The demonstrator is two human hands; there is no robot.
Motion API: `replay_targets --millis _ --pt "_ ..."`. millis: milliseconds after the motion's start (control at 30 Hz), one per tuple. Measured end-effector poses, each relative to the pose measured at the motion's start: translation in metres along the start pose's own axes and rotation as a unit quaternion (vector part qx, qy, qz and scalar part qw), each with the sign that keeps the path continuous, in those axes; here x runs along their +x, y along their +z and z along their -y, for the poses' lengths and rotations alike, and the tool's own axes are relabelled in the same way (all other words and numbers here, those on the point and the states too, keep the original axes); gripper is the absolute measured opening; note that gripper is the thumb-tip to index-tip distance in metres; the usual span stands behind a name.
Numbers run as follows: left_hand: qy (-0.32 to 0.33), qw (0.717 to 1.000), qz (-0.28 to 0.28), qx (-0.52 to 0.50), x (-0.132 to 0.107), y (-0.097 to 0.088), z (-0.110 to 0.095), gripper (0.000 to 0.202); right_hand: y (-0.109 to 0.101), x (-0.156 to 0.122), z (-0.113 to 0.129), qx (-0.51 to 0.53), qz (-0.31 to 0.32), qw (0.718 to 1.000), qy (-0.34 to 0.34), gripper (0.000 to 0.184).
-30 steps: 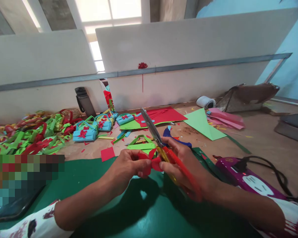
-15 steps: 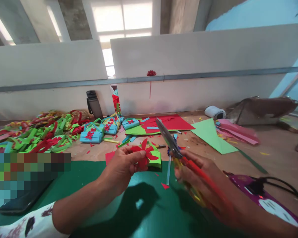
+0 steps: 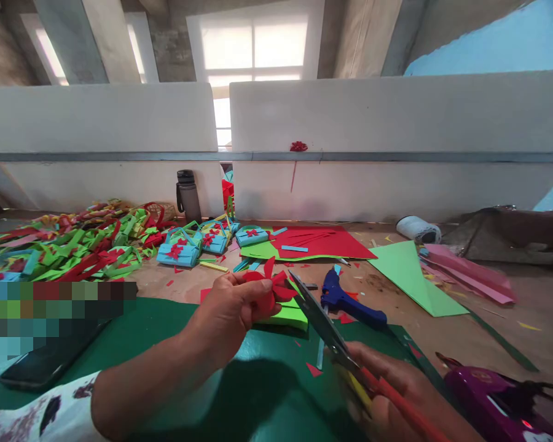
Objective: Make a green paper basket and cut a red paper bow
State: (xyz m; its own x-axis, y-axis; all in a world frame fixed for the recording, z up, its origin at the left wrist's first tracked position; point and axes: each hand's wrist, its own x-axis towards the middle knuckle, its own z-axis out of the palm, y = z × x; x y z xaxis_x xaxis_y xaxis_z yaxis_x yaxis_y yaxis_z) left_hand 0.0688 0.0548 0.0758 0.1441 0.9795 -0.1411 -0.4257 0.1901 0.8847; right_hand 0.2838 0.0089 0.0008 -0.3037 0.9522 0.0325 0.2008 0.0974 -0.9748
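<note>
A red paper flower [image 3: 263, 293] with pointed petals is pinched between the thumb and fingers of my left hand [image 3: 228, 307]. My right hand [image 3: 396, 387] grips a pair of scissors [image 3: 325, 325] with red and yellow handles. The blades look nearly closed, and their tips point up and left, close to the flower's right petals. Behind and below the flower lies a folded light green paper piece [image 3: 288, 316] on the green mat [image 3: 267, 405]. Just beyond the scissors rests a blue glue gun [image 3: 348, 301].
Small blue paper bags [image 3: 179, 252] stand by a heap of green and red paper pieces [image 3: 96, 245]. Red sheets [image 3: 322, 240], a green sheet [image 3: 419, 279] and pink paper [image 3: 472, 270] lie behind. A dark bottle [image 3: 188, 196] and phone [image 3: 50, 362] are left; a purple power strip [image 3: 483, 399] is right.
My right hand and the scissors have moved down, bringing the blade tips lower beside the flower and uncovering the glue gun. My left hand keeps the flower. The view has shifted slightly.
</note>
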Motion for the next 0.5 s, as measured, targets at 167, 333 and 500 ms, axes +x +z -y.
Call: replay_targets --millis 167,333,500 --pt "-0.012 1.0 0.009 0.005 0.002 -0.001 0.003 0.028 -0.008 -0.001 0.008 -0.005 0.038 0.998 0.04 0.059" --pt "-0.025 0.999 0.014 -0.02 0.004 -0.003 0.006 0.025 -0.004 -0.001 0.006 0.002 0.03 0.999 0.029 0.057" --pt "-0.026 0.999 0.015 -0.037 0.006 -0.004 0.009 0.022 -0.002 -0.001 0.003 -0.008 0.023 0.999 0.035 0.056"
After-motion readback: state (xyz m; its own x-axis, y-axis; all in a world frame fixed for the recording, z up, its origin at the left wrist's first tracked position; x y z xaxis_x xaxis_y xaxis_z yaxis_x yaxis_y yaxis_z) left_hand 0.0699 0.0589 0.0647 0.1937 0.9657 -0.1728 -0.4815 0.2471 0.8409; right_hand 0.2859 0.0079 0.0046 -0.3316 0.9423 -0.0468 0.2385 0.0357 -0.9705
